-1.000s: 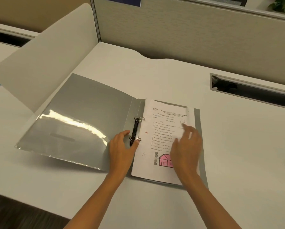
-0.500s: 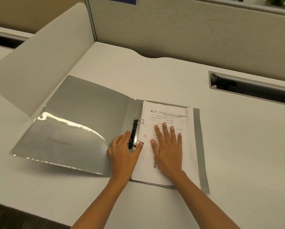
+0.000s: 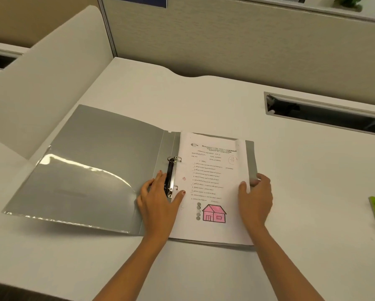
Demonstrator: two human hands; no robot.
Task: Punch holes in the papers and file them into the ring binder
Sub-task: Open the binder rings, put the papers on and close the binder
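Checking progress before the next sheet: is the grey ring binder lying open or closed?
Open. The ring binder lies spread flat on the desk, its front cover folded out left, with papers on its rings.

One head cam, looking fwd & down, close over white desk [image 3: 290, 192] w/ open binder [image 3: 99, 170], partition wall [image 3: 236, 44] behind.

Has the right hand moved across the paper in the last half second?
Yes. The right hand slid right, from the middle of the paper to its right edge, away from the binder rings.
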